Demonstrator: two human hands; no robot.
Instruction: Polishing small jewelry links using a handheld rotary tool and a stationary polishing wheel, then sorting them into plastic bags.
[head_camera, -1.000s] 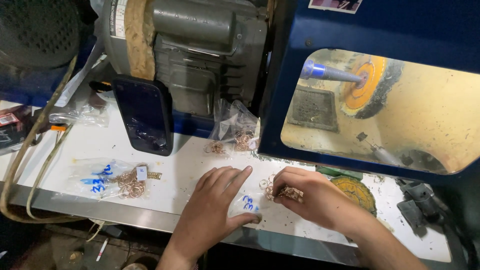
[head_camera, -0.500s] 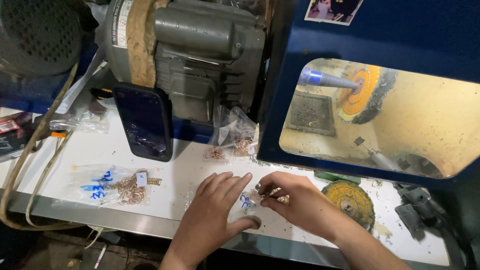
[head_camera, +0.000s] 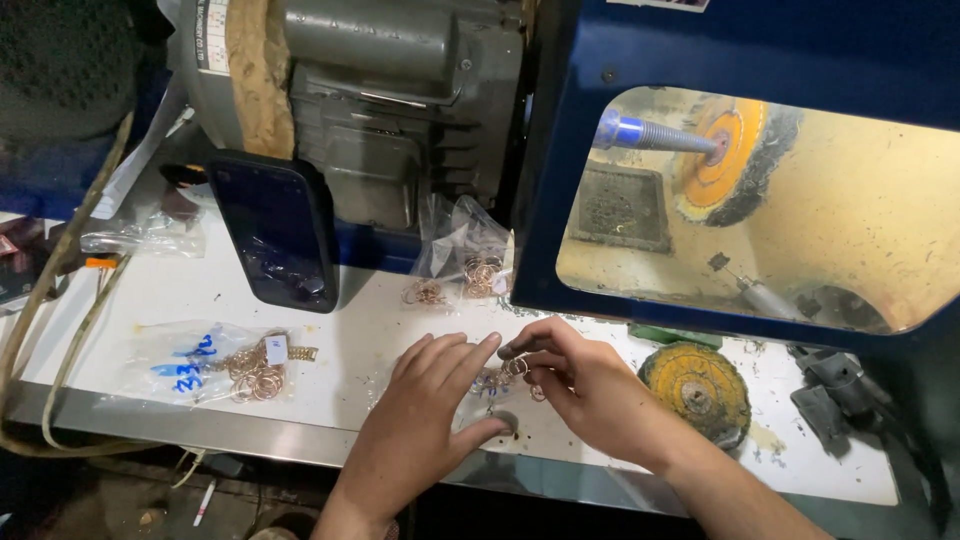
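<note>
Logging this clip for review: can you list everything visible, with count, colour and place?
loose rings: several, copper-coloured, bench between the hands
bagged rings: one clear bag, bench left
second bag: one, clear with rings, by the motor
phone: one, black, leaning on the motor
motor: one, grey, rear
buffing wheel: one, orange and dark, inside the blue hood
spare wheel: one, yellow, bench right
bench: one, white
left hand: flat on the bench
right hand: fingering the rings

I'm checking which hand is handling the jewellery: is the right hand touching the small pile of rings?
Touching. The head view shows the right hand's fingertips closed onto the rings, no gap between them.
</note>
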